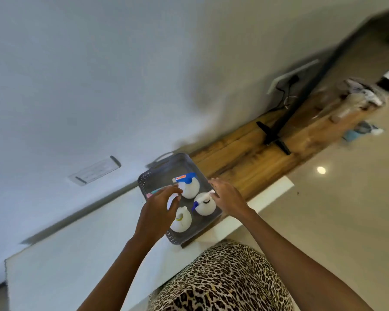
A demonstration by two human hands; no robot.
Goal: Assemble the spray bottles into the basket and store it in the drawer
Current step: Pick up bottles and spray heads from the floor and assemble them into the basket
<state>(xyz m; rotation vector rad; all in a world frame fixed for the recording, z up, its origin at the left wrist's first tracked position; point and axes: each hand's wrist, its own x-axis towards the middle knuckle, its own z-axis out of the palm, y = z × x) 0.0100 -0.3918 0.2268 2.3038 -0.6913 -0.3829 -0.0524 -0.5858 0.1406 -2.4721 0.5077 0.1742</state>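
While both arms reach over the white cabinet top point(76, 243), the grey perforated basket point(154, 173) sits at its far edge beside the wooden shelf point(245, 153), holding three white spray bottles point(190, 187) upright. The left hand point(160, 209) pinches a small white piece between its fingertips. The right hand point(227, 196), fingers loosely spread, touches one bottle's nozzle without clasping it.
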